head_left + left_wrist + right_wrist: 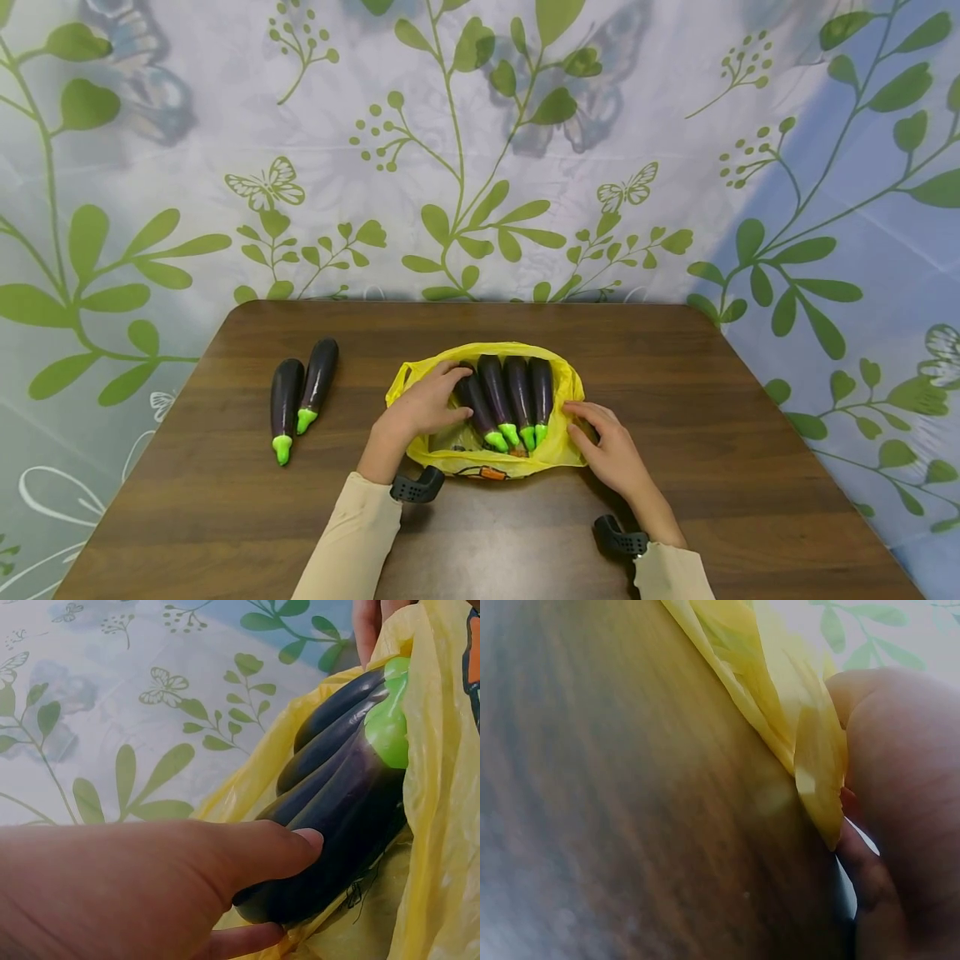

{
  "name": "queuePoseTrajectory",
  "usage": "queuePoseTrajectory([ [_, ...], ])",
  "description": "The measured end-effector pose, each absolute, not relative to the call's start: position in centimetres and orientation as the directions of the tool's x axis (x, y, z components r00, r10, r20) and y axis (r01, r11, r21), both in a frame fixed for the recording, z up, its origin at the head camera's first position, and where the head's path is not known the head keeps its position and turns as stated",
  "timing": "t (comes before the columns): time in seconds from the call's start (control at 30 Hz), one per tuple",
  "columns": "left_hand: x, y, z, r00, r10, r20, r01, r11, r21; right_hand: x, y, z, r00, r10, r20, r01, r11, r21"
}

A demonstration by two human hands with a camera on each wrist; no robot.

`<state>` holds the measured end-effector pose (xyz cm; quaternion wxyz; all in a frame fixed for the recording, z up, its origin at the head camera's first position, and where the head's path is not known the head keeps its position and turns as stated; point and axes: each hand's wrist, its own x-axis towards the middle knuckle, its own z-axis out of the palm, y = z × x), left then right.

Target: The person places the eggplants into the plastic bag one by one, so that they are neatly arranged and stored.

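A yellow plastic bag (567,387) lies with its mouth spread wide on the table. Several dark eggplants (519,392) with bright green stem ends rest side by side inside it. My left hand (426,406) reaches over the bag's left rim and grips the leftmost eggplant (480,408) near its dark end. In the left wrist view, the thumb (296,847) lies on top of that eggplant and a finger shows under its end. On the opposite side, my right hand (611,447) holds the bag's right edge; in the right wrist view, yellow plastic (821,772) passes between thumb and fingers.
Two more eggplants, one (286,404) nearer and one (320,379) slightly farther back, lie on the brown wooden table (187,500) left of the bag. Behind the table's far edge hangs a leaf-and-butterfly patterned cloth (322,150).
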<state>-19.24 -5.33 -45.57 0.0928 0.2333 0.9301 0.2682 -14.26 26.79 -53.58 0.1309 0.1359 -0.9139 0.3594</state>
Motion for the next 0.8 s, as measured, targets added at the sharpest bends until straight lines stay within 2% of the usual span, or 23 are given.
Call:
queuePoseTrajectory([
  [0.37,-19.1,-5.5,-45.0,-0.878,0.475,-0.059,0.365,0.745,0.559,-14.2,26.8,-53.5,-0.947,-0.154,0.283,-0.306,0.708,-0.636],
  [0.8,-19.0,-6.1,-43.6,-0.839,0.544,0.007,0.416,0.633,0.653,-14.2,26.9,-53.6,-0.946,-0.161,0.281,-0.310,0.700,-0.644],
])
